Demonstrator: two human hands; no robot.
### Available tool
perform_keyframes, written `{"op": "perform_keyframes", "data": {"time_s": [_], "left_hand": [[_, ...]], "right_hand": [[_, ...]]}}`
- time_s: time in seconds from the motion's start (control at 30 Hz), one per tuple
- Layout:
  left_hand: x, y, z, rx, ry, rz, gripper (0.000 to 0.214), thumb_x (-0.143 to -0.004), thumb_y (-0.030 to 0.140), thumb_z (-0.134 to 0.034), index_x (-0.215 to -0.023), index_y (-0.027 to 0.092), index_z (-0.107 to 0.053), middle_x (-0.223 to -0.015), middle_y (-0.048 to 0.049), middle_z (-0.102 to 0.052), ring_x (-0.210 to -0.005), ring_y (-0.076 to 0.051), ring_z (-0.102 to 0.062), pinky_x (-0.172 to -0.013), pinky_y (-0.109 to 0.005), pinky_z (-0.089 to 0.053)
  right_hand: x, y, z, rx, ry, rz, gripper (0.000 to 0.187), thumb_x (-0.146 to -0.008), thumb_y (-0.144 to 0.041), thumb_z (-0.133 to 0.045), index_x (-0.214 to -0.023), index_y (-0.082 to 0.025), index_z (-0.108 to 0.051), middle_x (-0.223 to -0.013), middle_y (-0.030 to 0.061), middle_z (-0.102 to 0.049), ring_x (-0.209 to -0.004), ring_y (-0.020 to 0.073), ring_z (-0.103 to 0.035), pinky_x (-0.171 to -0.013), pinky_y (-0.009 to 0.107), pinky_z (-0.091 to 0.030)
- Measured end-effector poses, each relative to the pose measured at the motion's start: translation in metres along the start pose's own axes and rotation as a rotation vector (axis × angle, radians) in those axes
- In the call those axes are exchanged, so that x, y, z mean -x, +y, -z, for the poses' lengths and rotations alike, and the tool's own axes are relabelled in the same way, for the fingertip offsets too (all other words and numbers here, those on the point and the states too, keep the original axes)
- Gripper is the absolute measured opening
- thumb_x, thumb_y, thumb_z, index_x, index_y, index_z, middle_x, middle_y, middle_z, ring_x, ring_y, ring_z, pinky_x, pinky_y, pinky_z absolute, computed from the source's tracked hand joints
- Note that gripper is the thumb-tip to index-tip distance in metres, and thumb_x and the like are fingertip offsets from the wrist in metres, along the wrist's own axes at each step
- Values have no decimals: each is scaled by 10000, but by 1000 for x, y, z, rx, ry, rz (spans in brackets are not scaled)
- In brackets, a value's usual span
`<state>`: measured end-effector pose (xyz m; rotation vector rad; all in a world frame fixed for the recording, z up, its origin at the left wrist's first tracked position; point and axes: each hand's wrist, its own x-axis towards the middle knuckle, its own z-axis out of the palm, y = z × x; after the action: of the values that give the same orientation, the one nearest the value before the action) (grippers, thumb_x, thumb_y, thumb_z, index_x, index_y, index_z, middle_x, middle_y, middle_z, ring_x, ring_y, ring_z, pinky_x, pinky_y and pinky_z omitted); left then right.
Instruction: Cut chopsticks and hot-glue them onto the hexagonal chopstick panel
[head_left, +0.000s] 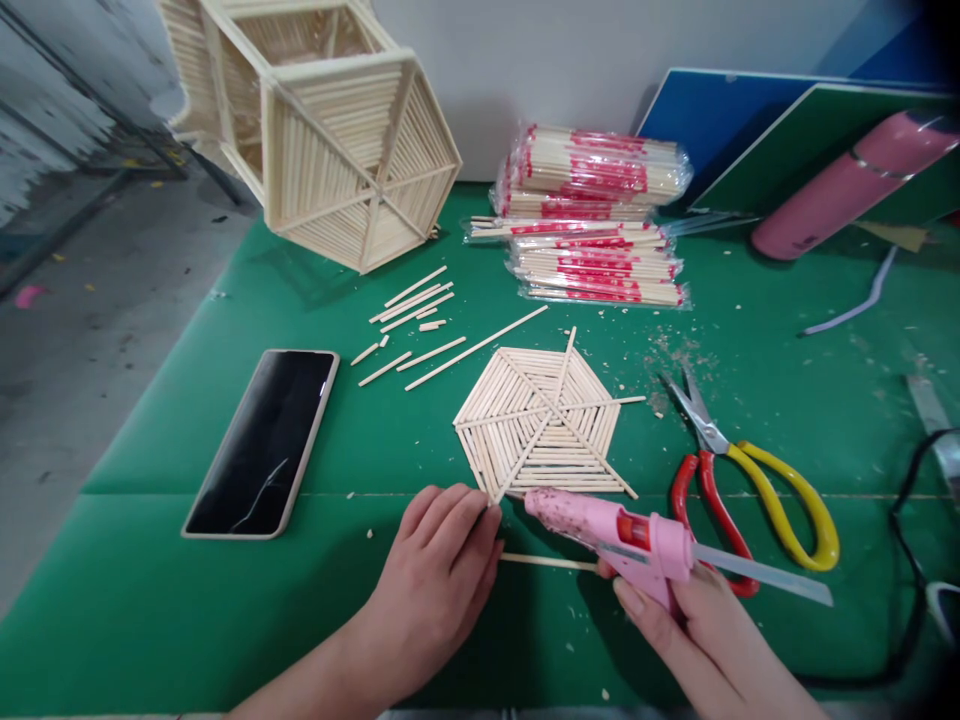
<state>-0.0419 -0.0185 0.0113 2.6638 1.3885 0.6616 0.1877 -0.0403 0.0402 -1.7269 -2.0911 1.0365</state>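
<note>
A flat six-sided panel of thin wooden sticks (540, 420), with spokes meeting at its middle, lies on the green table. My left hand (442, 580) is closed, its fingertips pinching the panel's near left corner. My right hand (697, 630) is wrapped round a pink hot glue gun (600, 520), whose nozzle points left at that same corner. A clear glue stick (765, 572) sticks out of the gun's back. Between my hands runs a single wooden stick (551, 562); its two ends are hidden by my fingers, and I cannot tell whether it is held.
Scissors (705, 420) and red-handled pliers (712, 500) lie right of the panel. Cut sticks (416, 305) are scattered behind it, wrapped stick bundles (600, 210) farther back. A stick-built lantern-like frame (360, 160), a phone (262, 445), a pink bottle (847, 190) and a black cable (900, 530) surround them.
</note>
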Motion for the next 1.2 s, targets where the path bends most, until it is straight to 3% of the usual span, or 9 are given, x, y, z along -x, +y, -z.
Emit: {"op": "perform_keyframes", "data": {"time_s": [0.5,0.73,1.2], "left_hand": [[3,0,-2,25,-11,11,192,-823,135,-451,-979,108,-558,-962,-106,-601,-918,-225,-531,-829,-403,-389],[3,0,-2,28,-17,6,198,-820,133,-459,-993,111,-553,-983,-103,-597,-935,-223,-523,-841,-402,-381],[2,0,-2,25,-8,8,192,-816,133,-463,-981,107,-559,-963,-103,-602,-912,-226,-530,-824,-405,-387]], "right_hand": [[11,8,-6,81,-9,-36,386,-847,-385,-381,-1096,-146,-555,-1053,119,-633,-986,227,-591,-826,317,-494],[5,3,-7,125,-4,38,405,-859,-365,-362,-1144,-119,-514,-1124,150,-592,-1031,239,-562,-862,358,-465],[10,8,-8,135,-4,15,421,-867,-389,-334,-1092,-108,-553,-1051,165,-624,-962,223,-602,-820,326,-490]]}}
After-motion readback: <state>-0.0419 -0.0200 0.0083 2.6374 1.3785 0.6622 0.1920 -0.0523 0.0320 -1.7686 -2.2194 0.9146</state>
